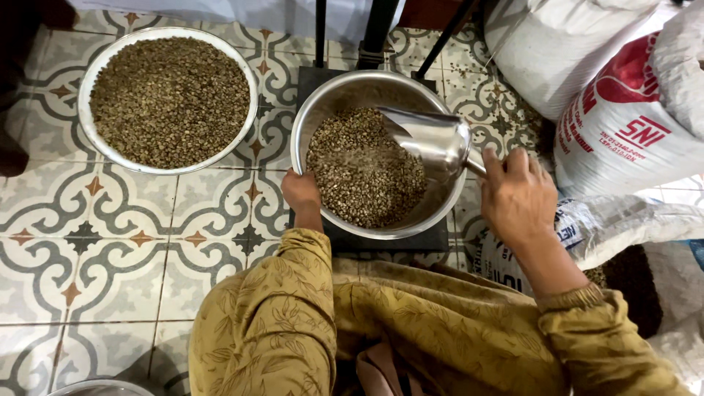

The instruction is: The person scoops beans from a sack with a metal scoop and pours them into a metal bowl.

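R hand (518,196) grips scoop (433,141) by handle, tilted over steel bowl (317,117) of beans (363,176). L hand (301,192) closed on bowl rim, opposite. White basin (88,81) further left.

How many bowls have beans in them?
2. A white bowl sits on the tiled floor at upper left. A steel bowl sits in the middle, held by the left hand. Another rim at the bottom edge is cut off.

Long mustard-yellow sleeves with a leafy print, a woven band at the right cuff.
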